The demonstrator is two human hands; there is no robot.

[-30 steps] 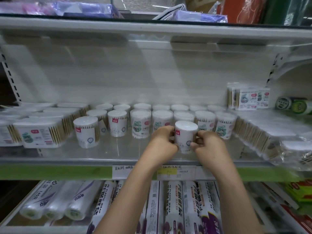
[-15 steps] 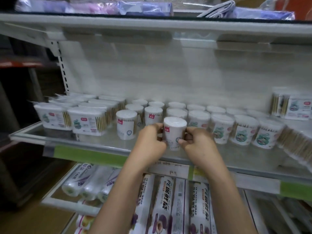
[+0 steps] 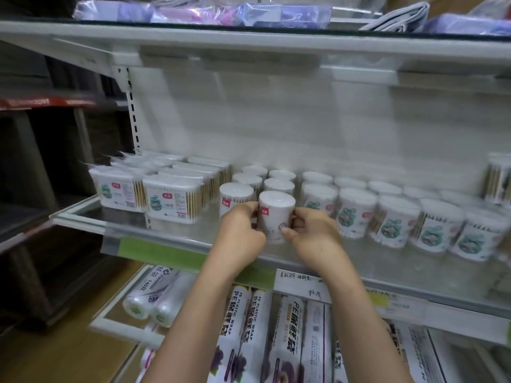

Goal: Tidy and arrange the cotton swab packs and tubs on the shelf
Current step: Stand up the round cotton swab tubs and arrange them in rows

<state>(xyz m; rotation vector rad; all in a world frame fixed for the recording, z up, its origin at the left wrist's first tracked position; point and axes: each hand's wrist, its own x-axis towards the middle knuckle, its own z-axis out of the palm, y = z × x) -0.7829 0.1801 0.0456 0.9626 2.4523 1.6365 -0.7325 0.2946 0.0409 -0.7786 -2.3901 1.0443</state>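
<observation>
Held tub [image 3: 276, 217]: round, white lid, white label with a small red mark; it stands upright at the front of the shelf [image 3: 154, 234], just right of another tub [image 3: 236, 195] of the same kind.
Tubs behind [image 3: 279, 186]: same white tubs, upright, in short rows going to the back.
Green-label tubs [image 3: 356, 215]: round, white lids, wooden sticks visible through the clear walls; upright in a row along the front to the right, more behind them.
Packs [image 3: 168, 199]: rectangular boxes with white tops, sticks visible at the sides; in rows at the left end of the shelf, partly stacked.
</observation>
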